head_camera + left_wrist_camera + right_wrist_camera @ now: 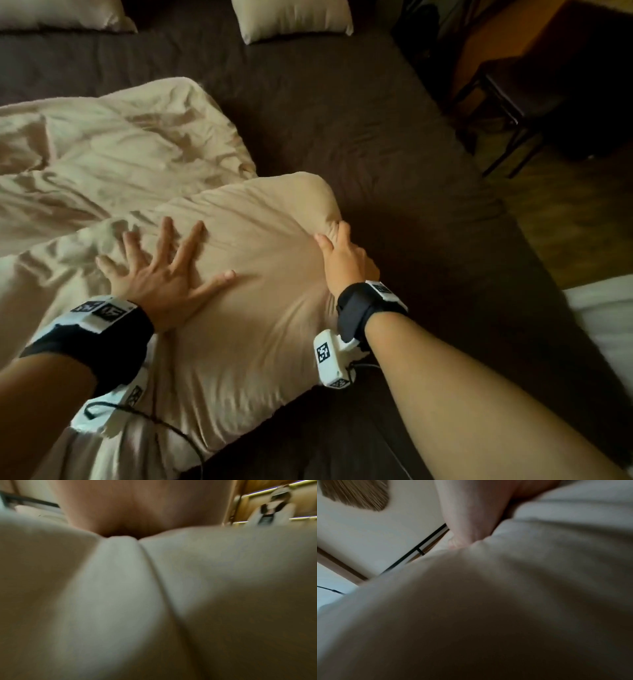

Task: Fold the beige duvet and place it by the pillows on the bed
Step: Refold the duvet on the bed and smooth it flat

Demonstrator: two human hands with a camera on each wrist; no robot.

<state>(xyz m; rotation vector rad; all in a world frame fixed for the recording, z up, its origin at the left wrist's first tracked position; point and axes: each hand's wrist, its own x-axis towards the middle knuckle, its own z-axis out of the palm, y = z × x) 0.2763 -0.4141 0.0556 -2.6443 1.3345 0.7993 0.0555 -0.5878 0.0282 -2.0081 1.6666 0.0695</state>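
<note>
While your hands work: both are on the folded lobe of the duvet, near the bed's foot end
Right fingers [337,230]: curled into the lobe's right edge and bunching the cloth; your right hand [346,258] grips the beige duvet [239,274] there, with the thumb lying on top
Left fingers [168,236]: straight and spread wide; your left hand [161,277] lies flat, pressing the top layer of the fold, holding nothing
Wrist views: both are blurred and filled with pale cloth, so they add little beyond skin against fabric
Duvet position: it lies on the brown bed [359,120], near half doubled into a puffy pad under your hands, the rest spread crumpled to the left and beyond; well apart from the pillows
Handling, as I judge it: soft, limp and bulky, probably light for its size; it sags and billows, and the smooth cloth may slide over itself, so a folded layer can creep open if you let go
Where to take hold: pinch a corner or the thick folded edge through all layers, as your right hand does, and pin the flat with the other palm; grabbing only the top skin would likely peel one layer off
Count: one duvet, two beige pillows, a left pillow [61,15] and a right pillow [291,19], both at the head of the bed; two hands
Beyond the bed: one dark chair [513,99] on the wooden floor at the right
</note>
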